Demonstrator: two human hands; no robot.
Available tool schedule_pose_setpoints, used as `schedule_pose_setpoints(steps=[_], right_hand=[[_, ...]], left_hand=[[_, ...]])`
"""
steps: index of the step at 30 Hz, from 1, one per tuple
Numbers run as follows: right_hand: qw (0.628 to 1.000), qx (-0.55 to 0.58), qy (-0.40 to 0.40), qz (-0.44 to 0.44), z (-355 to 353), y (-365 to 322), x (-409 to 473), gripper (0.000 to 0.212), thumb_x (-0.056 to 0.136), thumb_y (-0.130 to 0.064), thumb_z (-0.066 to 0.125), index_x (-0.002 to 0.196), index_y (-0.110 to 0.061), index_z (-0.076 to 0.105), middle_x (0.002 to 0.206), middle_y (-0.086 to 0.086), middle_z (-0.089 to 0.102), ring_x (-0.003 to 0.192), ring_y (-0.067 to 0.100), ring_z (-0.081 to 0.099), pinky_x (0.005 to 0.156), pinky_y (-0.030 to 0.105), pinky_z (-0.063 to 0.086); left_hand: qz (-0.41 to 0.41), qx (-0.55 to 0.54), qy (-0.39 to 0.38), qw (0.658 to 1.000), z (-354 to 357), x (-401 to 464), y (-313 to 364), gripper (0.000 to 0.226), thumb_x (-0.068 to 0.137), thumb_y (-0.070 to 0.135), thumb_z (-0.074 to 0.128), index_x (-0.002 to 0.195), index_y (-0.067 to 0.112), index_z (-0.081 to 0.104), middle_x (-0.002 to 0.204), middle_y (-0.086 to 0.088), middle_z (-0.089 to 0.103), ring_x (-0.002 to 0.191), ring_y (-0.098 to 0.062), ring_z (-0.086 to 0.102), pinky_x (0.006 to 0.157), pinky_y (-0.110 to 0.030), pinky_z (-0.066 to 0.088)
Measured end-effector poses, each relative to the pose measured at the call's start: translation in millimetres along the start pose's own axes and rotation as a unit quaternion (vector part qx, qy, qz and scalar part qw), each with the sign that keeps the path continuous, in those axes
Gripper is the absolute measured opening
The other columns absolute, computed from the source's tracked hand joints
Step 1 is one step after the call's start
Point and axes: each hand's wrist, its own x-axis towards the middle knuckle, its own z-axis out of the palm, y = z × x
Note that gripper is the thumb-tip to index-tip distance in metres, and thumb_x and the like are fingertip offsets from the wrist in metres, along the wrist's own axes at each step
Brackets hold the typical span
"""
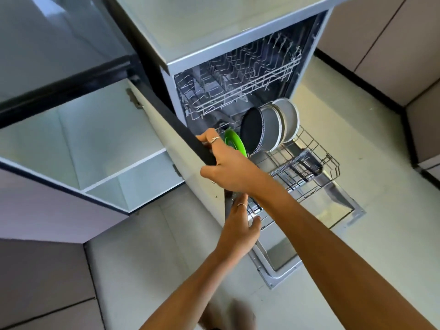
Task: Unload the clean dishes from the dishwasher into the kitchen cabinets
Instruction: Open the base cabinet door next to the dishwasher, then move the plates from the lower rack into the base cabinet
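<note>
Right hand [228,167] fingers [209,139] curled gripping the cabinet door [181,129] edge, left hand [240,225] fingers relaxed, touching its lower corner

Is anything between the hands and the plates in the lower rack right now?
Yes. The open cabinet door swings across in front of the dishwasher. The right hand grips its dark edge and the left hand touches its lower corner. The green plate and grey plates stand just behind that door.

Head view: worn high, looking steeply down
Facing: open dishwasher [240,96], far centre
Nearness: forearms close, floor far below
</note>
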Motion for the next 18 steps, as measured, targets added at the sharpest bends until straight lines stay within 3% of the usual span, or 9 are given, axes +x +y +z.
schedule_pose_setpoints(steps=[4, 8, 11, 12, 13, 14, 16, 17, 18], right_hand=[[0.998, 0.042, 0.044, 0.013, 8, -3, -4, 0.051, 0.082, -0.021, 0.060, 0.128, -0.026, 0.039, 0.115, 0.000, 0.059, 0.095, 0.024, 0.062, 0.090, 0.045, 0.050], [0.995, 0.080, 0.060, 0.011, 3, -4, -10, 0.046, 0.093, -0.041, 0.053, 0.134, -0.025, 0.041, 0.119, 0.000, 0.059, 0.108, 0.014, 0.057, 0.096, 0.029, 0.046], [0.984, 0.126, 0.128, 0.010, -5, 12, -15, 0.039, 0.095, -0.049, 0.043, 0.118, -0.021, 0.055, 0.103, 0.001, 0.064, 0.097, 0.013, 0.061, 0.090, 0.029, 0.050], [0.976, 0.148, 0.159, 0.031, -7, 23, -16, 0.039, 0.095, -0.049, 0.040, 0.111, -0.019, 0.058, 0.099, 0.005, 0.066, 0.092, 0.016, 0.062, 0.086, 0.029, 0.049], [0.967, 0.163, 0.185, 0.059, -11, 35, -18, 0.042, 0.096, -0.051, 0.038, 0.105, -0.017, 0.061, 0.097, 0.009, 0.067, 0.091, 0.020, 0.062, 0.085, 0.030, 0.049], [0.959, 0.169, 0.205, 0.094, -16, 53, -18, 0.045, 0.095, -0.053, 0.036, 0.101, -0.016, 0.062, 0.096, 0.011, 0.068, 0.090, 0.022, 0.064, 0.085, 0.034, 0.050], [0.950, 0.163, 0.223, 0.146, -20, 85, -20, 0.044, 0.094, -0.053, 0.038, 0.097, -0.017, 0.063, 0.092, 0.012, 0.069, 0.087, 0.025, 0.066, 0.084, 0.045, 0.053], [0.947, 0.164, 0.221, 0.167, -24, 101, -19, 0.043, 0.095, -0.050, 0.039, 0.097, -0.015, 0.063, 0.091, 0.013, 0.069, 0.086, 0.027, 0.066, 0.083, 0.048, 0.053], [0.945, 0.167, 0.214, 0.183, -27, 116, -18, 0.041, 0.095, -0.047, 0.040, 0.098, -0.013, 0.063, 0.091, 0.014, 0.069, 0.085, 0.028, 0.066, 0.083, 0.049, 0.053]], left_hand=[[-0.015, -0.043, -0.010, 0.999, -5, 8, -1, 0.049, 0.083, 0.044, 0.048, 0.128, 0.026, 0.046, 0.131, -0.001, 0.053, 0.125, -0.022, 0.048, 0.103, -0.044, 0.044], [-0.049, -0.087, -0.021, 0.995, 5, 14, 4, 0.058, 0.078, 0.052, 0.042, 0.114, 0.007, 0.049, 0.113, -0.021, 0.053, 0.110, -0.036, 0.051, 0.092, -0.048, 0.045], [-0.077, -0.113, -0.038, 0.990, 15, 27, 13, 0.053, 0.082, 0.033, 0.053, 0.117, -0.005, 0.047, 0.111, -0.029, 0.052, 0.094, -0.027, 0.056, 0.085, -0.041, 0.047], [-0.088, -0.134, -0.029, 0.987, 23, 35, 10, 0.057, 0.078, 0.030, 0.055, 0.113, -0.013, 0.041, 0.111, -0.037, 0.047, 0.091, -0.035, 0.056, 0.082, -0.047, 0.048], [-0.105, -0.135, -0.023, 0.985, 30, 43, 9, 0.065, 0.074, 0.035, 0.056, 0.113, -0.014, 0.035, 0.116, -0.039, 0.043, 0.099, -0.046, 0.053, 0.085, -0.057, 0.047], [-0.126, -0.125, -0.018, 0.984, 36, 51, 15, 0.072, 0.071, 0.040, 0.057, 0.119, -0.009, 0.034, 0.121, -0.035, 0.045, 0.112, -0.046, 0.050, 0.093, -0.060, 0.044], [-0.156, -0.137, 0.002, 0.978, 43, 59, 18, 0.066, 0.077, 0.035, 0.063, 0.132, 0.010, 0.036, 0.132, -0.004, 0.052, 0.120, -0.021, 0.052, 0.105, -0.040, 0.042], [-0.164, -0.151, 0.018, 0.975, 45, 64, 22, 0.059, 0.083, 0.026, 0.062, 0.134, 0.014, 0.035, 0.129, 0.006, 0.048, 0.117, -0.011, 0.050, 0.103, -0.029, 0.041], [-0.174, -0.150, 0.036, 0.973, 47, 68, 26, 0.057, 0.086, 0.017, 0.060, 0.137, 0.012, 0.033, 0.127, 0.003, 0.048, 0.117, -0.012, 0.049, 0.099, -0.024, 0.040]])
